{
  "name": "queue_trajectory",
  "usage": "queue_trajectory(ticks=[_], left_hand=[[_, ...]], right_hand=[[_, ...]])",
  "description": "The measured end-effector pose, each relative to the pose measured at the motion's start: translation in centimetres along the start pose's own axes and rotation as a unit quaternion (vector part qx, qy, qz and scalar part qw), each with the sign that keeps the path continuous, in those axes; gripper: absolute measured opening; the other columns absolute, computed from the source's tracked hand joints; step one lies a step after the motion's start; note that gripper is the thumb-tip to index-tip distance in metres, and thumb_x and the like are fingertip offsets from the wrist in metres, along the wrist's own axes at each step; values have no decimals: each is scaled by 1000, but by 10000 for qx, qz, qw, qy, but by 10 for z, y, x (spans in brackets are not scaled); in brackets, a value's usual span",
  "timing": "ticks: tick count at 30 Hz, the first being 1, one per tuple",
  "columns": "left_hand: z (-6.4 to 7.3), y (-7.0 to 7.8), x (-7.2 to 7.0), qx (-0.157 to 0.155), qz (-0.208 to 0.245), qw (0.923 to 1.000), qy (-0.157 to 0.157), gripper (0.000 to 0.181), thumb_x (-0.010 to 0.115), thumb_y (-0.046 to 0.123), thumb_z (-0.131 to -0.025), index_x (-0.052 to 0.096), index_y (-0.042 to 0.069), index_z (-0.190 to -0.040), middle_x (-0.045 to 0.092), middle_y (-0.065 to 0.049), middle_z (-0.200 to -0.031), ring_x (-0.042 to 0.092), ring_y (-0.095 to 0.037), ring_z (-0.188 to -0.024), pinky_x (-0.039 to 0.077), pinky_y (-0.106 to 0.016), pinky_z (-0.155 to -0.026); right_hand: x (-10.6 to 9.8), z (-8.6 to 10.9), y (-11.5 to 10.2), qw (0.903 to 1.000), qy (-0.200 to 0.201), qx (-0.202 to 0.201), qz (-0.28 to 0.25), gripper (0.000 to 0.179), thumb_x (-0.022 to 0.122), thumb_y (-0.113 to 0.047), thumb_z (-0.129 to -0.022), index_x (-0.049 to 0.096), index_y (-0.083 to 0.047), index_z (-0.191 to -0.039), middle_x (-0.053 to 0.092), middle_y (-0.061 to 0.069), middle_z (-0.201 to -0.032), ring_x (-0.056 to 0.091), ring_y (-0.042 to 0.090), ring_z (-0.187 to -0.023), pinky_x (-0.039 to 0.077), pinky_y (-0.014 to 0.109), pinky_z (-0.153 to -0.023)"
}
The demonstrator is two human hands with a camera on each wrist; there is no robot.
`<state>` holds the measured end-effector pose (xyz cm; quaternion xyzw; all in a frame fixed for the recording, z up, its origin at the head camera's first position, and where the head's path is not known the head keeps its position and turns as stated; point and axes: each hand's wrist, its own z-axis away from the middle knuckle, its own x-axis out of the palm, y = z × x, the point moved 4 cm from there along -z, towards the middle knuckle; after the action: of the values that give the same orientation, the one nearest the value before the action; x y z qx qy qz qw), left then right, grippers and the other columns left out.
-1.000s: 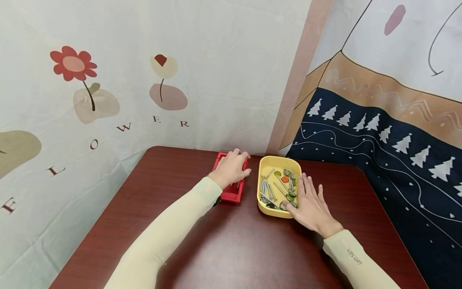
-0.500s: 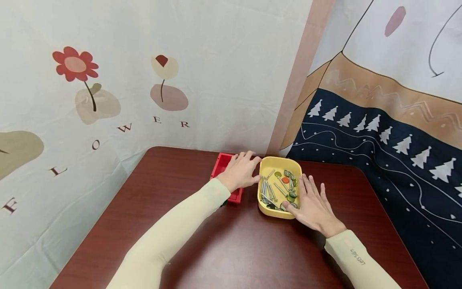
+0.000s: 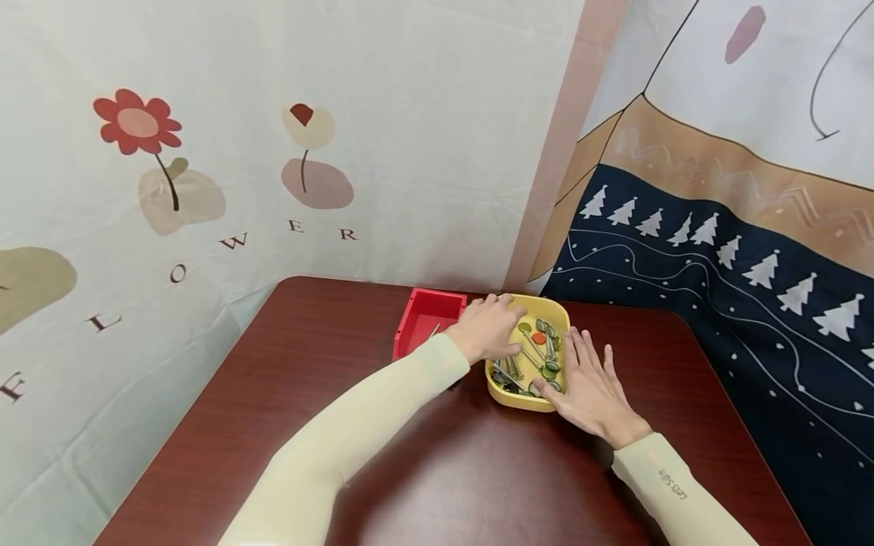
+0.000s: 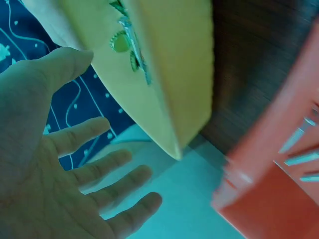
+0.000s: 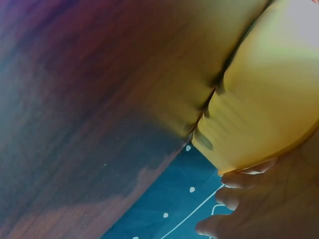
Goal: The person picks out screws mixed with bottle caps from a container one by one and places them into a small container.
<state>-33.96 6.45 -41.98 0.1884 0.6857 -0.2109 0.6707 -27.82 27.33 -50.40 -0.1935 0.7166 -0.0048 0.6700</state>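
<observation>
My left hand (image 3: 485, 330) hovers over the left rim of a yellow plastic tray (image 3: 526, 403), fingers spread and palm down. In the left wrist view nothing is held by its fingers. Metal nails (image 3: 514, 369) and several bottle caps, one of them orange (image 3: 539, 339), lie in the tray. My right hand (image 3: 590, 394) rests against the tray's right side with straight fingers, its thumb over the near right corner. To the left stands a red plastic box (image 3: 432, 307), partly hidden by the left forearm. Silver nails (image 4: 301, 130) lie inside it.
The containers stand near the far edge of a dark reddish-brown table (image 3: 307, 356). Right behind it hangs a pale cloth with printed flowers (image 3: 410, 152). A navy cloth with white trees (image 3: 683, 265) hangs along the right side.
My left hand has moved right, from above the red box to over the left part of the yellow tray. More of the box's inside shows now. The right hand has stayed at the tray.
</observation>
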Motion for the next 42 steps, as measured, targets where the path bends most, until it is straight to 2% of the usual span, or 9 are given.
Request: queue_trajectory(ticks=[6, 10, 12, 16, 19, 24, 27, 33, 42], left_hand=[[-12, 21, -3, -153, 204, 9993, -279, 73, 80, 52, -107, 58, 24, -171, 59, -9, -174, 64, -29, -154, 65, -50, -117], [-22, 30, 1, -510, 465, 9965, -482, 74, 82, 47, -107, 57, 23, -173, 59, -11, -173, 66, -29, -152, 62, -46, -122], [-34, 33, 14, -761, 557, 9942, -526, 72, 85, 44, -105, 61, 23, -169, 64, -13, -165, 71, -30, -143, 64, -44, -119], [-73, 31, 61, -1167, 498, 9908, -466, 60, 88, 41, -101, 72, 21, -155, 72, -15, -145, 78, -28, -118, 69, -44, -102], [-83, 35, 71, -1445, 307, 9881, -423, 44, 83, 37, -103, 80, 21, -144, 77, -14, -136, 78, -26, -112, 69, -42, -92], [-59, 52, 28, -2162, 241, 9724, -839, 33, 71, 38, -114, 83, 26, -143, 80, -8, -143, 74, -25, -125, 68, -39, -93], [-55, 58, 16, -2525, 433, 9581, -1283, 38, 59, 39, -120, 79, 29, -151, 77, -5, -153, 71, -26, -135, 67, -40, -100], [-77, 57, 36, -3169, 547, 9337, -1573, 42, 56, 39, -120, 76, 29, -155, 74, -11, -158, 73, -31, -135, 65, -44, -104], [-91, 51, 54, -3263, 691, 9267, -1729, 35, 64, 40, -115, 84, 25, -141, 83, -5, -138, 76, -31, -115, 65, -46, -93]], right_hand=[[-3, -2, -2, 10000, -24, -2, 18, 111, 62, -66, -112, 16, 6, -183, 13, 29, -194, 9, 54, -182, 3, 84, -141], [-3, -3, -3, 10000, -12, -11, 2, 111, 63, -65, -113, 16, 7, -183, 12, 29, -194, 8, 54, -182, 2, 84, -141], [-2, -3, -3, 10000, -7, -8, -6, 111, 63, -64, -112, 17, 8, -183, 11, 29, -194, 8, 54, -182, 2, 84, -141], [-2, -3, -3, 10000, 16, -7, 35, 110, 63, -64, -112, 18, 8, -182, 12, 30, -194, 9, 54, -182, 4, 84, -141], [-2, -3, -3, 10000, 42, -6, 43, 110, 64, -64, -112, 19, 8, -182, 14, 30, -194, 10, 54, -182, 5, 84, -141], [-2, -2, -2, 10000, 14, 13, 20, 110, 64, -63, -111, 19, 8, -182, 13, 30, -194, 10, 54, -182, 5, 84, -141], [-2, -1, -1, 10000, -4, 17, 9, 110, 64, -63, -111, 18, 8, -182, 13, 30, -194, 10, 54, -182, 5, 84, -141], [0, -1, -1, 10000, -1, 10, -41, 110, 64, -62, -110, 18, 7, -183, 11, 30, -194, 9, 54, -182, 4, 84, -141], [2, -1, 0, 9999, -73, 21, -92, 108, 66, -55, -109, 16, 6, -183, 9, 28, -195, 7, 53, -182, 3, 84, -141]])
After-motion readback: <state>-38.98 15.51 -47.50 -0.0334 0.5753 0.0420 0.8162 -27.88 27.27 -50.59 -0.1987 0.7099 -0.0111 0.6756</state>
